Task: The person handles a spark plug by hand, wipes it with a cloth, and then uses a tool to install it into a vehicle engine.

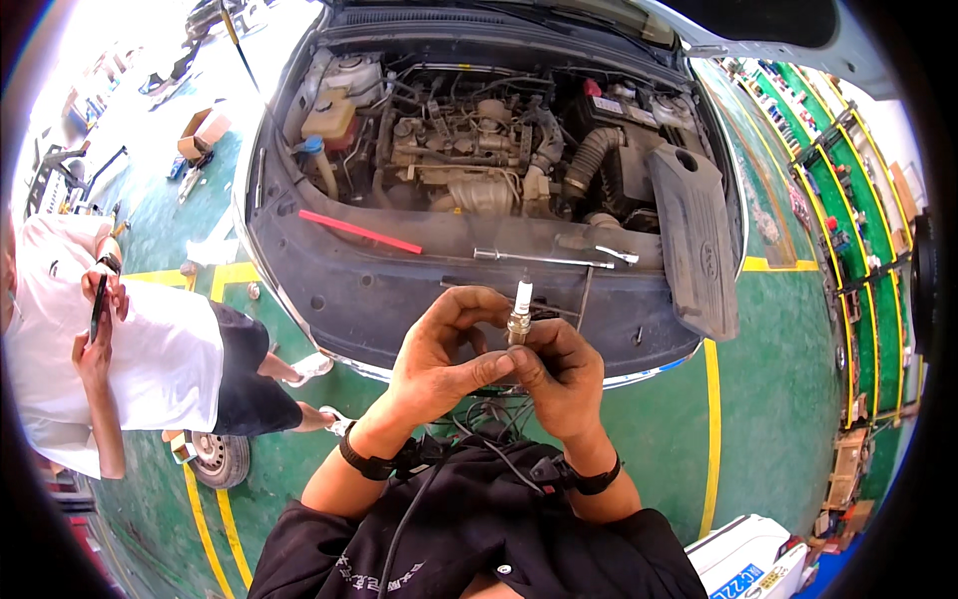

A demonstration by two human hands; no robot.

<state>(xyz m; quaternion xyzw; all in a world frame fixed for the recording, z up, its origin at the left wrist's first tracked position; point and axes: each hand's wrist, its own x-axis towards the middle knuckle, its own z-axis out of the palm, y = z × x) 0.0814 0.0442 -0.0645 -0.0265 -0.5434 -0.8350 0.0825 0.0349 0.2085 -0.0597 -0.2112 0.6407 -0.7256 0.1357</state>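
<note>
Floor: green, marked with yellow lines (713,439), spreading around me on both sides.
Car: I face the front of a car (349,280) with its hood raised.
Shelving: yellow-edged, green shelving (864,232) curves along my right.
Person: a person (150,359) in a white top and dark shorts stands to my left, holding a phone (99,307).
Engine: the engine (459,145) lies exposed in the bay.
Cover: a dark plastic cover (691,240) leans over the bay's right front edge.
My left hand (449,344): fingers curled, thumb tip meeting my right thumb; I cannot tell whether it grips anything.
My right hand (564,374): thumb and forefinger pinch the spark plug near its lower end.
Red strip: a red strip (359,232) lies on the front panel.
Chrome bar: a chrome bar (544,261) lies right of the strip.
Spark plug (520,317): upright between my hands, white end up, before the front panel.
</note>
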